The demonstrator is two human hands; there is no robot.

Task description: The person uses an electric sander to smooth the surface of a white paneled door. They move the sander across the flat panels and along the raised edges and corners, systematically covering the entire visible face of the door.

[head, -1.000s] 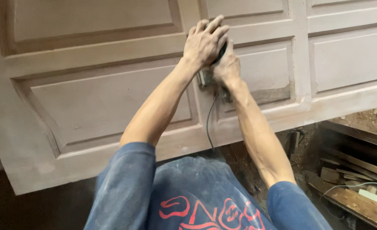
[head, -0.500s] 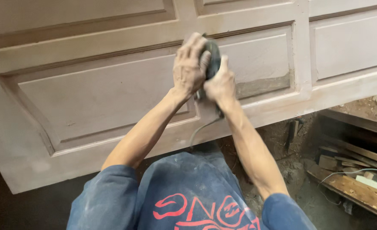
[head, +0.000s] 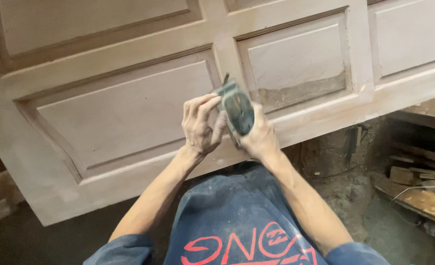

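Note:
A small dark green power sander (head: 237, 109) is lifted off the pale panelled wooden door (head: 119, 108) and tilted, its round pad facing up towards me. My right hand (head: 260, 140) grips the sander from below. My left hand (head: 200, 125) is beside it, fingers curled against the tool's left side and touching it. Both hands hover over the door's lower rail, between a large panel on the left and a smaller panel (head: 296, 61) with a darker patch along its bottom edge.
The door lies flat and fills the upper view; its near edge runs diagonally. Below it, dirt floor and wood scraps (head: 414, 176) with a plank and white cable lie at the right. My blue shirt with red print (head: 237, 230) fills the bottom centre.
The sander was pressed on the door near the small panel; now both hands have drawn back towards me and lifted it off the surface, turning its pad upward.

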